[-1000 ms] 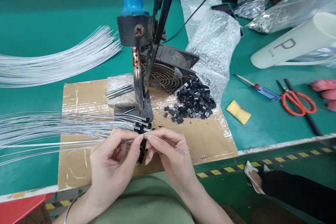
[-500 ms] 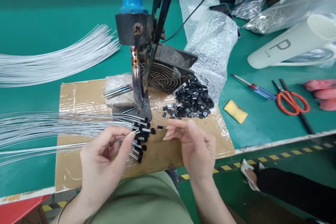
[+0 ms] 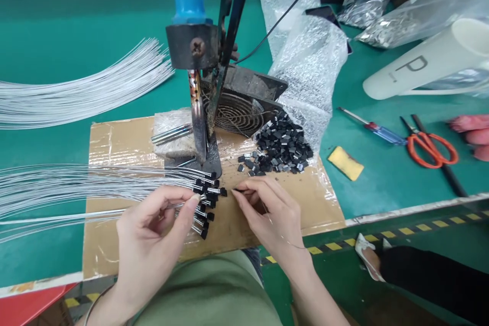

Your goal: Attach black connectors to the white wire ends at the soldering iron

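My left hand (image 3: 156,234) pinches the end of a thin wire, over the bundle of white wires (image 3: 46,183) whose ends carry black connectors (image 3: 204,234). To the right, my right hand (image 3: 269,209) has thumb and index finger closed on a small black connector (image 3: 237,190), mostly covered by the fingertips. Both hands are above the cardboard sheet (image 3: 103,147). A pile of loose black connectors (image 3: 284,145) lies behind my right hand. The soldering iron (image 3: 197,127) points down in its stand, just behind the wire ends.
Behind the iron stands a fan (image 3: 239,112). Another wire bundle (image 3: 87,86) lies back left. To the right are a yellow sponge (image 3: 346,163), a screwdriver (image 3: 382,130), orange-handled scissors (image 3: 431,150) and a white cup (image 3: 424,66). A person's leg (image 3: 428,275) shows lower right.
My right hand has turned and closed its fingers on the single connector that lay on the cardboard. My left hand keeps its pinch. The view has shifted slightly.
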`<state>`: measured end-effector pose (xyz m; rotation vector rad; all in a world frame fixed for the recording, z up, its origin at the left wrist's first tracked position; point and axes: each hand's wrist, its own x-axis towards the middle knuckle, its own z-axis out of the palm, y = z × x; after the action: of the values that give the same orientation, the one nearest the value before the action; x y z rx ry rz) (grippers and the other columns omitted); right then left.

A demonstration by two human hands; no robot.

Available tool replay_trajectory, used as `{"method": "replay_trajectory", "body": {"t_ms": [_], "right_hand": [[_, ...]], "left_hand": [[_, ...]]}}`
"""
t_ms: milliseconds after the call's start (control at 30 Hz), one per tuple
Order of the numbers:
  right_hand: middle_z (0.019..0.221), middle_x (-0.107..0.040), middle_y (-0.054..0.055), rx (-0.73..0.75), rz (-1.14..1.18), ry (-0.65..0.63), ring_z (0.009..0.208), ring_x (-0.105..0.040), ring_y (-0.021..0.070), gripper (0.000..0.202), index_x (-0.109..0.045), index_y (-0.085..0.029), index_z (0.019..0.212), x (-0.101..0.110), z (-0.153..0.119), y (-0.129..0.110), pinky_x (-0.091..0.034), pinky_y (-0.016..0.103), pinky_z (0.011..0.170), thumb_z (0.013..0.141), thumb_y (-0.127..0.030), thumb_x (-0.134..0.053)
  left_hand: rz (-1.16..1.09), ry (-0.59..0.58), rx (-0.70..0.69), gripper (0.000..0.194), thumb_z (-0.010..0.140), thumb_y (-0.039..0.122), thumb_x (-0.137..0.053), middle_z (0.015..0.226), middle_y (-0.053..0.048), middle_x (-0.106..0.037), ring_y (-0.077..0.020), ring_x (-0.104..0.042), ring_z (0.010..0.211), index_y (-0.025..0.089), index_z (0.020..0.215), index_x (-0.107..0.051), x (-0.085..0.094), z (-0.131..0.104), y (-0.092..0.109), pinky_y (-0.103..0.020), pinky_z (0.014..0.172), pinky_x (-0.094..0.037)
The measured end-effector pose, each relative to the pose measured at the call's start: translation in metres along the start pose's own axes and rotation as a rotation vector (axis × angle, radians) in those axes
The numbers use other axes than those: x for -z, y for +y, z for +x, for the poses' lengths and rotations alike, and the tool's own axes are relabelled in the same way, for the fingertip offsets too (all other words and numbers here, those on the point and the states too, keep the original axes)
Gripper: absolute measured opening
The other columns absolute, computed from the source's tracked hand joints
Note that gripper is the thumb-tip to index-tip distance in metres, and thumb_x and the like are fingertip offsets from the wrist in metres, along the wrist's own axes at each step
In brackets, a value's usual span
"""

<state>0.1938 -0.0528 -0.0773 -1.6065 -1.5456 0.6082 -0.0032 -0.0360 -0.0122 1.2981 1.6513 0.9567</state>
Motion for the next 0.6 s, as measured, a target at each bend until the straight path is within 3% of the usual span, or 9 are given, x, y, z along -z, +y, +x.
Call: {"method": "replay_trajectory", "body": {"t_ms": [167, 300, 600], "right_hand": [[0.092, -0.078, 0.003, -0.269, 0.303, 0.124, 0.074, -0.074, 0.0166, 0.009, -0.082, -0.026, 0.097, 0.002, -0.006, -0.013, -0.063, 0.028, 0.067, 0.093, -0.019, -0.078], [0.091, -0.079, 0.003, -0.319, 0.535, 0.183, 0.075, -0.077, 0.0197, 0.012, -0.087, -0.03, 0.089, 0.004, 0.001, -0.026, -0.069, 0.032, 0.068, 0.087, -0.018, -0.085], [0.067, -0.074, -0.001, -0.47, 0.876, 0.091, 0.049, -0.066, 0.0131, 0.005, -0.084, -0.024, 0.083, -0.011, 0.013, -0.047, -0.062, 0.025, 0.047, 0.085, -0.027, -0.088]], "left_hand": [[0.005, -0.014, -0.002, 0.004, 0.087, 0.025, -0.079, 0.081, 0.0, -0.076, -0.0135, -0.065, 0.068, 0.023, 0.084, -0.08, 0.0, 0.0, -0.001, -0.024, 0.06, -0.047], [0.014, -0.007, -0.007, 0.005, 0.088, 0.026, -0.079, 0.08, 0.001, -0.075, -0.0135, -0.063, 0.067, 0.025, 0.083, -0.08, 0.0, 0.001, 0.001, -0.024, 0.059, -0.046], [0.032, -0.026, -0.012, 0.006, 0.087, 0.026, -0.079, 0.082, -0.001, -0.077, -0.0147, -0.066, 0.068, 0.023, 0.083, -0.079, 0.002, 0.005, 0.003, -0.024, 0.057, -0.046]]}}
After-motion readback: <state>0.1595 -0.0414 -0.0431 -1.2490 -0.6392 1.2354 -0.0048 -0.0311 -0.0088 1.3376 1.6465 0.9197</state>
